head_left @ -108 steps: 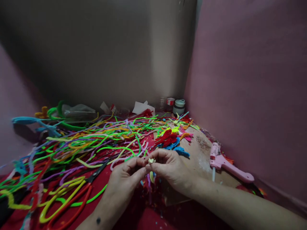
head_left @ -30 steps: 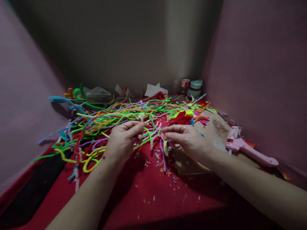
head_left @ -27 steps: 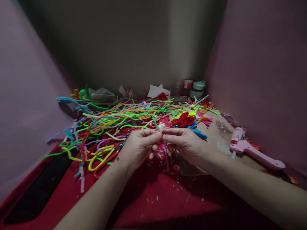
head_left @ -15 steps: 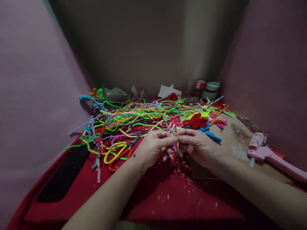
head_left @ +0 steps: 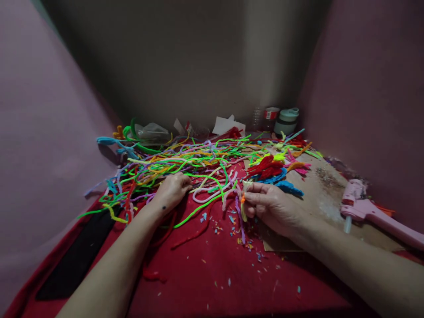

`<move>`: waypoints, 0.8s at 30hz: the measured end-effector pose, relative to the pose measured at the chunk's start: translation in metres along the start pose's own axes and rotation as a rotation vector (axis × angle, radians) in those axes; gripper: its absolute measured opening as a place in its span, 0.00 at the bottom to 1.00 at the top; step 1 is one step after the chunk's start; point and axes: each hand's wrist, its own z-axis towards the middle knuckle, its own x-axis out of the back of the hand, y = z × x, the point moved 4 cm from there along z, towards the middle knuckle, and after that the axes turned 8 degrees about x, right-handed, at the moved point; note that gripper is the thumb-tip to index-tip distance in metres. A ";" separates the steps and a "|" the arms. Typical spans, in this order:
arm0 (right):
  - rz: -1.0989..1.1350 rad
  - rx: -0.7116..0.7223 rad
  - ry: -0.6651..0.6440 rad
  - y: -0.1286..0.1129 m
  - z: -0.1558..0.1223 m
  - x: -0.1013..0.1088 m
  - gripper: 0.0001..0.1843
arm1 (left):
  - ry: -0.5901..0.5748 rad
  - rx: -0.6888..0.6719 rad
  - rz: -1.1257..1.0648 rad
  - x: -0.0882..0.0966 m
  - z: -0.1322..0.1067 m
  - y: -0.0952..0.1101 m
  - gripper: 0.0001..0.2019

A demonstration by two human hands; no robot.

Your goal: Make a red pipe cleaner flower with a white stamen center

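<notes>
**Pale tuft (head_left: 247,182) in right hand (head_left: 273,205); left hand (head_left: 172,191) at the fuzzy stems (head_left: 188,161)**

Right thumb and fingers pinch the tuft, just right of and below frame centre; a bit of orange (head_left: 243,199) shows at the fingertips. Left hand, left of and below centre: fingers curled at the pile's near edge; cannot tell whether they grip anything. Judged step: one hand holds the piece, the other picks from the pile. Next move likely calls for a steady right pinch, left fingers clear of the tangle.

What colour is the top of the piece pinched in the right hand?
The piece's top is pale cream; the head view shows it best.
</notes>
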 end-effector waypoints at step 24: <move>0.042 -0.024 -0.024 0.002 0.000 0.004 0.10 | 0.115 0.204 0.192 0.046 -0.035 -0.008 0.11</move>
